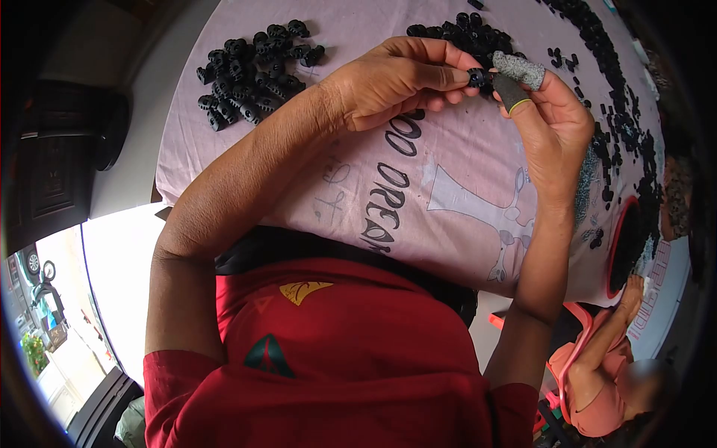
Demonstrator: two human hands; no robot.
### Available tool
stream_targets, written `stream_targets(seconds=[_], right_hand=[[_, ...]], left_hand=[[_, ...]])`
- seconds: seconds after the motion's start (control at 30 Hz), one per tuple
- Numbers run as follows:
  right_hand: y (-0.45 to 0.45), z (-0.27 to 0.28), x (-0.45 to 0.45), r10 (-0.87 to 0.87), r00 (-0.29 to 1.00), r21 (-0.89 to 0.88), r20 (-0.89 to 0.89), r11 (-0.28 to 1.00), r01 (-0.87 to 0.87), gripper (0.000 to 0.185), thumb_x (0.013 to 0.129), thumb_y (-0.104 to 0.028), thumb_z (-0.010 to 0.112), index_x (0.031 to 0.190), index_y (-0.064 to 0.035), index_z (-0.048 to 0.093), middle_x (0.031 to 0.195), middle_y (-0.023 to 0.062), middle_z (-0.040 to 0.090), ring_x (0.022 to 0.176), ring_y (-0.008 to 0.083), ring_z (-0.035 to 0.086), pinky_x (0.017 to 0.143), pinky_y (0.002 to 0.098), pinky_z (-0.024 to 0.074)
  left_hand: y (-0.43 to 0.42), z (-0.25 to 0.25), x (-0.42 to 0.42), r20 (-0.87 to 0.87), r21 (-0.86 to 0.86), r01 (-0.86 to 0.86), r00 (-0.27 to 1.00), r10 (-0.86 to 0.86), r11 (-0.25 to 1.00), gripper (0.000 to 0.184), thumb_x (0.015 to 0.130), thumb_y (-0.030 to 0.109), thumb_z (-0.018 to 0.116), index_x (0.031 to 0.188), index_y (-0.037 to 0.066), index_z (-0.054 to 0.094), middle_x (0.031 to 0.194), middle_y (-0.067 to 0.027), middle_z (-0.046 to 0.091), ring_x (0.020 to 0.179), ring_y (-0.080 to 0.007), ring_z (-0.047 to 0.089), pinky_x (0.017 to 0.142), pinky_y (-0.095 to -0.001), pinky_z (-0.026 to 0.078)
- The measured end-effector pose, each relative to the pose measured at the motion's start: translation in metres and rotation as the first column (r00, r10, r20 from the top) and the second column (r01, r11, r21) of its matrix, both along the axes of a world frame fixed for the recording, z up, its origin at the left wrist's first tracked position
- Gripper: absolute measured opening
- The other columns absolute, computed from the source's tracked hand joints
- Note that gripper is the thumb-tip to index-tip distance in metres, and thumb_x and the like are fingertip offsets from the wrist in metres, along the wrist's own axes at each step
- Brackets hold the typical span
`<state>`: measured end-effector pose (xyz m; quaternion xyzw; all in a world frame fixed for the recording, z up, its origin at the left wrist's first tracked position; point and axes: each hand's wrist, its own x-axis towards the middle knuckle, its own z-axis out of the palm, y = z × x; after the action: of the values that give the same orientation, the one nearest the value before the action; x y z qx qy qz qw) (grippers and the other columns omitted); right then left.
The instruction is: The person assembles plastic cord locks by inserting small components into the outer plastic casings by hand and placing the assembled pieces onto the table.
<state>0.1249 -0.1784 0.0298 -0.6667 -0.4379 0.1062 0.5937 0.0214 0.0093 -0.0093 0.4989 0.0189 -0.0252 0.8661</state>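
My left hand [407,78] pinches a small black plastic cord lock [478,78] between thumb and forefinger. My right hand [549,112] meets it from the other side, with thumb and forefinger closed at its right end. A grey speckled finger cot [519,69] covers my right forefinger, and a dark one with a yellow edge [512,94] covers the thumb. Just behind my hands lies a heap of black plastic parts [474,33]. Left of my left forearm, a pile of black cord locks with holes [250,67] rests on the pink cloth [299,157].
Many loose black pieces [609,127] run along the table's right side. A red-rimmed container [621,246] of black parts stands at the right edge. Beyond it, another person [597,373] sits on a red chair, an arm reaching to the table. The cloth bears printed lettering [385,194].
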Motion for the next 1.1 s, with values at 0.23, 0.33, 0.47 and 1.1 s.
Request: stream_targets(seconds=[0.23, 0.33, 0.47, 1.1], right_hand=[[0.0, -0.003, 0.002, -0.025, 1.0, -0.068, 0.017, 0.997, 0.026, 0.027, 0.085, 0.009, 0.061, 0.11, 0.0044, 0.07, 0.098, 0.0039, 0.071, 0.09, 0.0078, 0.065, 0.083, 0.0226, 0.0525], [0.002, -0.005, 0.002, -0.013, 1.0, -0.068, 0.005, 0.998, 0.014, 0.029, 0.084, 0.01, 0.06, 0.11, 0.0045, 0.07, 0.098, 0.0036, 0.071, 0.09, 0.0075, 0.065, 0.083, 0.0224, 0.0525], [0.004, -0.007, 0.002, -0.011, 1.0, -0.063, -0.015, 0.998, 0.01, 0.031, 0.082, 0.01, 0.06, 0.111, 0.0043, 0.07, 0.099, 0.0039, 0.072, 0.09, 0.0074, 0.065, 0.083, 0.0224, 0.0528], [0.006, -0.01, 0.001, 0.012, 0.996, -0.101, -0.094, 0.995, -0.021, 0.027, 0.08, 0.009, 0.061, 0.103, 0.0023, 0.071, 0.093, 0.0018, 0.071, 0.084, 0.0049, 0.064, 0.077, 0.0201, 0.0521]], left_hand=[[-0.004, -0.001, 0.001, 0.031, 0.218, -0.098, 0.995, 0.093, 0.971, 0.022, 0.094, 0.019, 0.069, 0.111, 0.006, 0.067, 0.094, 0.0006, 0.067, 0.081, -0.0054, 0.059, 0.073, -0.019, 0.048], [-0.005, 0.004, -0.002, 0.039, 0.303, -0.132, 0.991, 0.126, 0.944, 0.021, 0.093, 0.021, 0.07, 0.108, 0.006, 0.069, 0.088, 0.003, 0.065, 0.078, -0.0044, 0.057, 0.073, -0.0191, 0.046], [-0.009, 0.006, -0.004, 0.076, 0.405, -0.183, 0.983, 0.166, 0.896, 0.019, 0.093, 0.021, 0.07, 0.105, 0.006, 0.07, 0.083, 0.0047, 0.063, 0.076, -0.0033, 0.056, 0.071, -0.0187, 0.046], [-0.02, -0.001, -0.005, 0.162, 0.531, -0.304, 0.953, 0.258, 0.791, 0.016, 0.093, 0.018, 0.069, 0.101, 0.004, 0.068, 0.081, 0.004, 0.062, 0.072, -0.0025, 0.053, 0.063, -0.0188, 0.043]])
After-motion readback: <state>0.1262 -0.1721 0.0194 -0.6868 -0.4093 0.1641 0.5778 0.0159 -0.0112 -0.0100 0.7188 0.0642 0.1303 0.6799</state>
